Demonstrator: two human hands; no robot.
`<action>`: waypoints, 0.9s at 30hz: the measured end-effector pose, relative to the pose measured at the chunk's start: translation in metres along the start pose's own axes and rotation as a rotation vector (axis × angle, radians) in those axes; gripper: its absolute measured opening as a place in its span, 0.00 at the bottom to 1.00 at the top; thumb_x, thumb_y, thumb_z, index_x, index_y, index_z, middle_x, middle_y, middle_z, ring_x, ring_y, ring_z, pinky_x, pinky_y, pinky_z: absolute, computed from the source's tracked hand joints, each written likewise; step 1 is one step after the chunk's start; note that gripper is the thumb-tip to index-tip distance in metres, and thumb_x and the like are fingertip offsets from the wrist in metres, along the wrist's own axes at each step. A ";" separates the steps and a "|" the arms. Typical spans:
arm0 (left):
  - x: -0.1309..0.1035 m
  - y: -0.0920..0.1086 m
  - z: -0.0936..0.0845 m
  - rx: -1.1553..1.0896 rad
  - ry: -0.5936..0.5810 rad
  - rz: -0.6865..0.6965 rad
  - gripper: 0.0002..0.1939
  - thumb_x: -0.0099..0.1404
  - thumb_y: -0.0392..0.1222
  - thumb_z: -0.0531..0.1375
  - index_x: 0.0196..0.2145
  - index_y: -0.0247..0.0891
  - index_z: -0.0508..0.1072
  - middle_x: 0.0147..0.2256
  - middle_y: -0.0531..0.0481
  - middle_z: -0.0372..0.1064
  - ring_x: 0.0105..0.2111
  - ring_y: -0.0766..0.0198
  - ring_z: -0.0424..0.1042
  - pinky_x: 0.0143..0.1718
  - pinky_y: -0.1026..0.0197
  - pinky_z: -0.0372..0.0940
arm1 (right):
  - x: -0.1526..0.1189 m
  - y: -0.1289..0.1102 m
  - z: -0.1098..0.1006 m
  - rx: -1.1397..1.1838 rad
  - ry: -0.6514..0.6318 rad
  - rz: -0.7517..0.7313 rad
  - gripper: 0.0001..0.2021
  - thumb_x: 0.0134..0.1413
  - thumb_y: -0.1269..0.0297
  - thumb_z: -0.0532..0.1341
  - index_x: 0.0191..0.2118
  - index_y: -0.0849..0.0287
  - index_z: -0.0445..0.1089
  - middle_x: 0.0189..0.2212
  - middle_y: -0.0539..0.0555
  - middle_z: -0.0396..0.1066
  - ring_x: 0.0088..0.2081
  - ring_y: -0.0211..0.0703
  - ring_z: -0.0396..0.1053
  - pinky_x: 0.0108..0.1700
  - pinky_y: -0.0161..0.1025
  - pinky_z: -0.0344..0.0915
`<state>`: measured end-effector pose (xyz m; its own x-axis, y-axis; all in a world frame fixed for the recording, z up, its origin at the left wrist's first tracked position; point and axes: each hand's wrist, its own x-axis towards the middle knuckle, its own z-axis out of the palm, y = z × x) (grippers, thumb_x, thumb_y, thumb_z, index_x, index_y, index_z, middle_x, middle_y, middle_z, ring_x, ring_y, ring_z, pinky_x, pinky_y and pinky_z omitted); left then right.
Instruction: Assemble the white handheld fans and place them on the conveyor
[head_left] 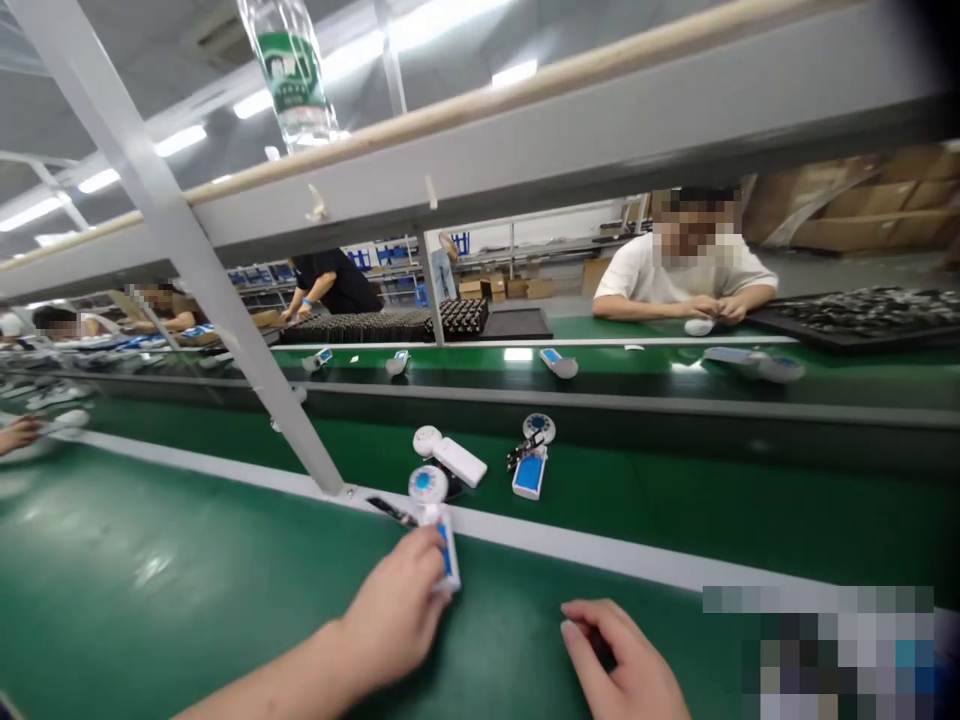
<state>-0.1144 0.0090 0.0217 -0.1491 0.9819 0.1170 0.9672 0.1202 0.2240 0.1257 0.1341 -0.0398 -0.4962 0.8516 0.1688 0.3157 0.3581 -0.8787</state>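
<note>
My left hand (pixel 397 610) is closed on a white casing with a blue panel (pixel 451 555), at the near side of the grey strip. A round white head with a blue centre (pixel 427 484) and a dark strip adjoin its far end; whether they are joined to it I cannot tell. Lower right, my right hand (pixel 626 665) hovers over the green worktop (pixel 300 590) with thumb and fingers curved and apart, nothing visible between them. Just beyond lie a plain white casing (pixel 461 462) with a round head (pixel 427 441), and a similar blue-panelled unit (pixel 529 474) with dark wiring.
A slanted grey post (pixel 247 330) rises left of my hands, and a shelf beam (pixel 525 130) crosses above, carrying a bottle (pixel 292 75). More white units sit on the far green belt (pixel 480 362). A co-worker in white (pixel 686 270) sits opposite, beside a loaded black tray (pixel 870 315).
</note>
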 end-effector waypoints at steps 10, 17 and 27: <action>-0.041 0.072 0.056 -0.119 0.263 0.567 0.06 0.68 0.38 0.57 0.32 0.43 0.71 0.38 0.51 0.77 0.46 0.59 0.74 0.47 0.62 0.70 | -0.014 -0.020 0.000 -0.160 -0.182 -0.135 0.09 0.61 0.64 0.59 0.43 0.54 0.75 0.39 0.55 0.75 0.43 0.49 0.71 0.47 0.47 0.68; -0.005 0.023 -0.001 -0.094 0.100 0.388 0.21 0.59 0.45 0.65 0.50 0.39 0.70 0.50 0.38 0.71 0.53 0.47 0.68 0.56 0.41 0.63 | -0.013 -0.024 0.002 -0.153 -0.158 -0.034 0.06 0.60 0.64 0.60 0.39 0.54 0.74 0.37 0.53 0.74 0.42 0.50 0.70 0.46 0.48 0.66; 0.016 0.019 -0.001 -0.140 -0.078 0.347 0.07 0.67 0.33 0.54 0.39 0.41 0.70 0.35 0.49 0.72 0.40 0.58 0.70 0.50 0.50 0.65 | -0.009 -0.023 0.009 -0.246 -0.109 -0.131 0.07 0.60 0.71 0.58 0.34 0.54 0.73 0.34 0.52 0.72 0.38 0.48 0.69 0.42 0.46 0.62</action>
<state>-0.0990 0.0268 0.0289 0.2040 0.9694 0.1363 0.9191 -0.2376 0.3143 0.1157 0.1143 -0.0254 -0.6253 0.7506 0.2134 0.4229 0.5557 -0.7158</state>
